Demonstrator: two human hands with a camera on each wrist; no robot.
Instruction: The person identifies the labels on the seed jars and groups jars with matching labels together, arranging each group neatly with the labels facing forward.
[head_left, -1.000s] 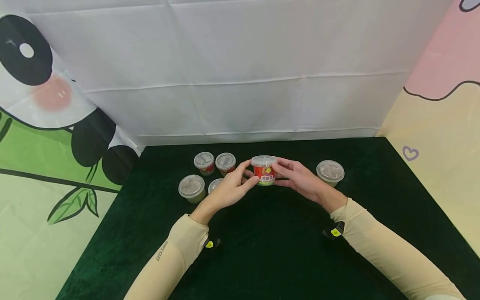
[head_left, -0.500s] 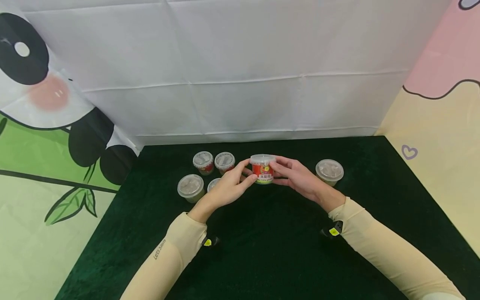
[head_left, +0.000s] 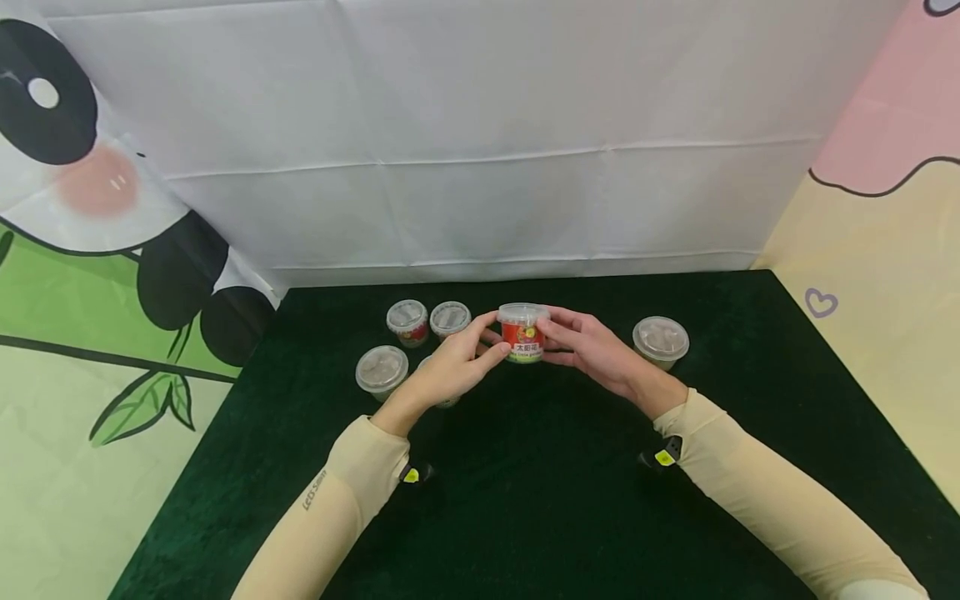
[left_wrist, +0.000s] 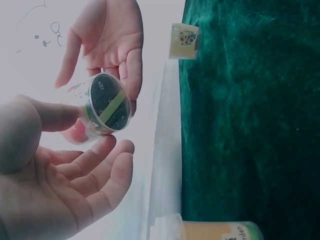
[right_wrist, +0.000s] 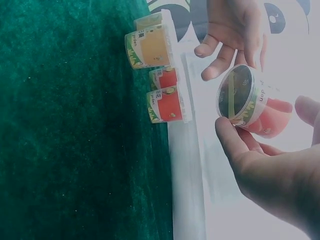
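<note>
A small clear-lidded plastic cup (head_left: 523, 335) with a red label and a printed flower is held upright in the air above the table. My left hand (head_left: 447, 367) grips its left side, thumb toward the front. From the other side my right hand (head_left: 597, 360) holds it too, thumb and fingers around the wall. Through the cup's clear bottom (left_wrist: 102, 97) in the left wrist view, dark soil-like contents and a pale green strip show. The red label (right_wrist: 270, 117) appears side-on in the right wrist view.
Left on the dark green cloth (head_left: 525, 500) stand two red-labelled cups (head_left: 408, 325) and a wider cup (head_left: 382, 371); another is mostly hidden behind my left hand. A lone lidded cup (head_left: 661, 340) stands at right. A white cloth wall (head_left: 480, 208) rises behind.
Both hands keep hold of the cup, which shifts only slightly left and up in the head view. The cups on the table stay put.
</note>
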